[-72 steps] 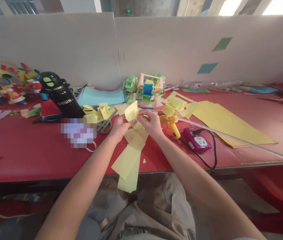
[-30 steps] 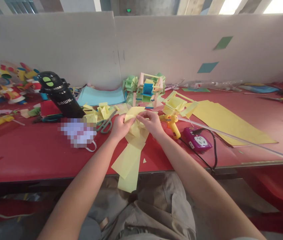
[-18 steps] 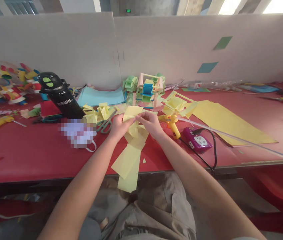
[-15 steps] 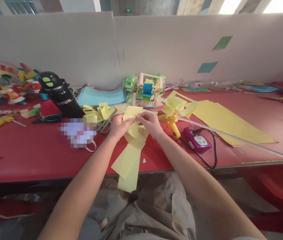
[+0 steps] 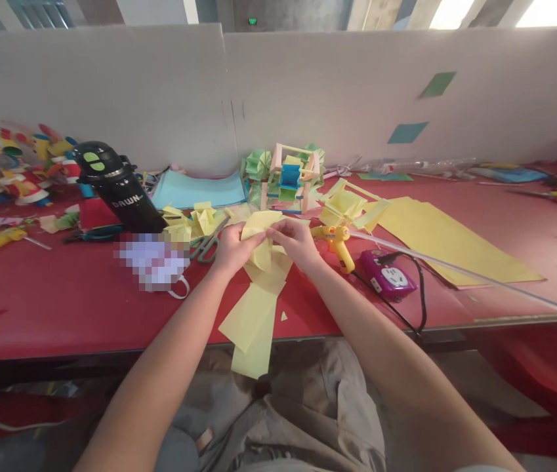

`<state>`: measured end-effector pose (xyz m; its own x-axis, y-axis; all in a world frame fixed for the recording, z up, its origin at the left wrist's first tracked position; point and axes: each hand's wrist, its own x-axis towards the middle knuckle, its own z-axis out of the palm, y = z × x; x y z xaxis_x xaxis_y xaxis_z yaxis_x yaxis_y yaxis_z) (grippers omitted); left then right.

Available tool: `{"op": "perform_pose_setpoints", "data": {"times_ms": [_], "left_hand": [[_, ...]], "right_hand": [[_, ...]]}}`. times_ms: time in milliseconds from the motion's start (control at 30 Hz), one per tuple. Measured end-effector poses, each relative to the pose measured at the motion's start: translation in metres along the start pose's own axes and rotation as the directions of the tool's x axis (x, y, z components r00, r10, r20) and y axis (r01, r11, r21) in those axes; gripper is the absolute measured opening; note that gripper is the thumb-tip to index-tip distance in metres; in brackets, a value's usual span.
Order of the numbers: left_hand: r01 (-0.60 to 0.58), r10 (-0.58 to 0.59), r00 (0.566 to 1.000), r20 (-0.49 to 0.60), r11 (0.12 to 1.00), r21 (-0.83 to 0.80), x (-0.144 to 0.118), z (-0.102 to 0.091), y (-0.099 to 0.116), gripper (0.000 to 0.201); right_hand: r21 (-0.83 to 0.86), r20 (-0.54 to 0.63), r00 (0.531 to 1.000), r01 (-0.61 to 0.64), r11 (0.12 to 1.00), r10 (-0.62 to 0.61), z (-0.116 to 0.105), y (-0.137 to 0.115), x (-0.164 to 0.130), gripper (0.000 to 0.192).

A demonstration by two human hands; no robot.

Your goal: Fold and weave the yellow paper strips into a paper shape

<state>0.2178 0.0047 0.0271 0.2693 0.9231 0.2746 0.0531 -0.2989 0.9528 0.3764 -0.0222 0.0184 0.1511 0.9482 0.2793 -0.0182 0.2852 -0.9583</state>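
Your left hand (image 5: 231,250) and right hand (image 5: 295,241), both pinched on one bent yellow paper (image 5: 260,223)
You've got it between them over the red table (image 5: 86,301), right above some loose yellow sheets (image 5: 252,316); scissors (image 5: 205,250) are just beside your left hand; the yellow glue gun (image 5: 339,246) sits near your right hand

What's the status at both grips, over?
Left grip and right grip pinching bent yellow paper. Yellow strips lie beneath. Scissors beside left grip, yellow glue gun near right.

black bottle (image 5: 117,190) | white print "DAWN" | green sign (image 5: 252,21) | too small to read
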Motion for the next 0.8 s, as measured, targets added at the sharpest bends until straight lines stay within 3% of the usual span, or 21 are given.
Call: {"op": "perform_pose_setpoints", "data": {"times_ms": [200,333,433,533,800], "left_hand": [[0.006,-0.006,1.000,0.002,1.000,-0.008,-0.0005,0.0014,0.0018,0.046],[0.011,-0.011,1.000,0.008,0.999,-0.040,-0.0015,0.0012,0.0034,0.048],[0.000,0.000,1.000,0.002,0.999,-0.032,-0.0024,0.0009,0.0043,0.050],[-0.001,0.001,1.000,0.011,1.000,0.015,-0.0030,0.0011,0.0045,0.049],[0.080,-0.081,0.996,-0.019,0.994,-0.069,-0.0021,0.0028,0.0031,0.046]], "right_hand": [[-0.055,-0.034,0.999,0.015,0.998,-0.017,-0.0004,-0.0002,-0.0004,0.038],[0.041,-0.083,0.997,0.004,0.999,-0.001,-0.0002,-0.0044,-0.0010,0.045],[0.102,-0.028,0.997,-0.062,0.993,0.065,-0.0006,-0.0076,-0.0013,0.047],[0.050,0.031,0.996,-0.088,0.995,0.086,-0.0016,-0.0082,-0.0013,0.042],[0.068,0.031,0.998,-0.055,0.996,0.053,-0.0026,-0.0032,-0.0001,0.038]]}}
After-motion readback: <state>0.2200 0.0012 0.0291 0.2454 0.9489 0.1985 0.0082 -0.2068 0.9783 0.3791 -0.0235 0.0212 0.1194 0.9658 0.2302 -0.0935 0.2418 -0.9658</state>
